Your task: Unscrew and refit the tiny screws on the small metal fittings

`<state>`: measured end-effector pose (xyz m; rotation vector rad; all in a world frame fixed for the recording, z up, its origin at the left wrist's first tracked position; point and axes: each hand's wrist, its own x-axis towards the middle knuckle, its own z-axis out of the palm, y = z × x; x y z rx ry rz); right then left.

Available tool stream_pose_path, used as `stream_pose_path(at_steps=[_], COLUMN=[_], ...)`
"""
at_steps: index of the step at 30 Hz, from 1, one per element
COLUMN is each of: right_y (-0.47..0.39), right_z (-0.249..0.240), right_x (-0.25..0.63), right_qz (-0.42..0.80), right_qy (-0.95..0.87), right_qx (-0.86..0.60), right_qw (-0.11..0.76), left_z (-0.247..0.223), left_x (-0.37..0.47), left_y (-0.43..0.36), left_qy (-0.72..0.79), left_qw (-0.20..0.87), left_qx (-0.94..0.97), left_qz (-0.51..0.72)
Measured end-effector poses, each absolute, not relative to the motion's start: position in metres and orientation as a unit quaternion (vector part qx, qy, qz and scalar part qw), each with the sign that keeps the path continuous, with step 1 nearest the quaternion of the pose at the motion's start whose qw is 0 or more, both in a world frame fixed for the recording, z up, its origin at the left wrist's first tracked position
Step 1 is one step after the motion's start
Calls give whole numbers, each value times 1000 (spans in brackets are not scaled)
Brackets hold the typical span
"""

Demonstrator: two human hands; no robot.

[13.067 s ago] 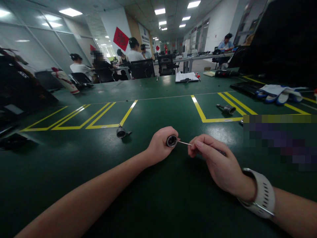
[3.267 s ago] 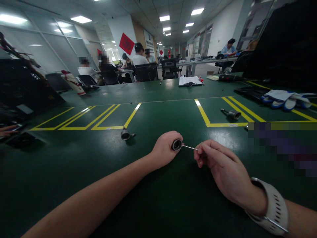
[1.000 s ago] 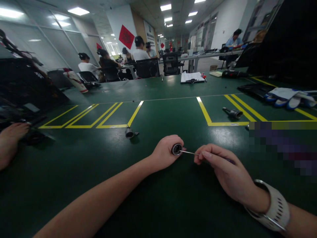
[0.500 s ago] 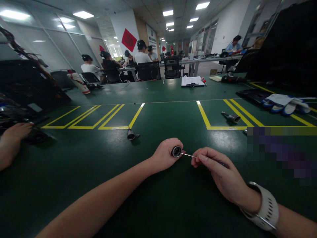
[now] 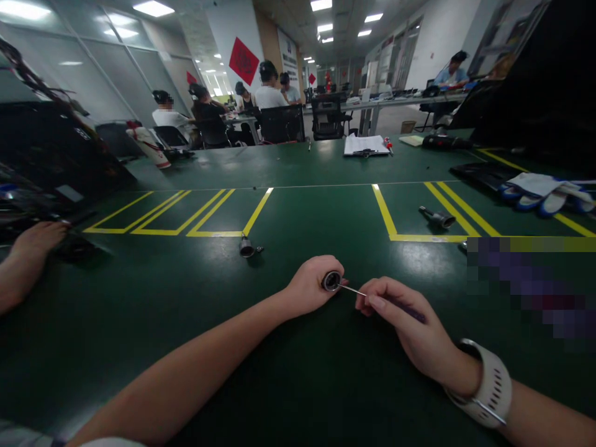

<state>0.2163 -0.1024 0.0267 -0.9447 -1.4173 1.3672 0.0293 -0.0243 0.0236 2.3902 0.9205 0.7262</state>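
Note:
My left hand (image 5: 310,287) is closed around a hollow metal cup-shaped part (image 5: 331,281), its round open end facing me. The rest of that part is hidden in my fingers. Pinched in my right hand (image 5: 412,326) is a thin screwdriver (image 5: 355,290) with a dark purple handle. Its slim shaft points left, and the tip reaches the rim or inside of the cup; exactly where it touches, I cannot tell. A similar metal part (image 5: 246,248) lies on the green table (image 5: 298,217) beyond my left hand, with a small piece beside it.
Another metal part (image 5: 437,217) lies inside yellow tape lines at right. Gloves (image 5: 544,189) rest on a dark tray farther right. A clipboard (image 5: 365,146) lies at the back. Another person's hand (image 5: 40,244) is at the left edge, by dark equipment.
The view has shifted slightly, and the far table area sits a little higher. My right hand has come slightly left with the screwdriver; both holds stay the same.

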Motion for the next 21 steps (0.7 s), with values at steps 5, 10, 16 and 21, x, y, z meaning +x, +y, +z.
stream_pose_path(at_steps=[5,10,16,21], right_y=[-106,-111,-117,-115], right_z=[27,29,31,32], right_x=[216,213,212,212], right_qz=[536,520,512,533], right_qy=[-593,-602,-614,-588], right_qx=[-388,-389,-385,-393], right_qw=[459,464,461,464], left_z=[24,24,25,24], left_x=[30,30,29,28], left_y=[-26,-32,-38,-37], left_qy=[333,331,322,310], left_qw=[237,234,232,235], left_qx=[871,869,867,871], left_qz=[273,285,301,300])
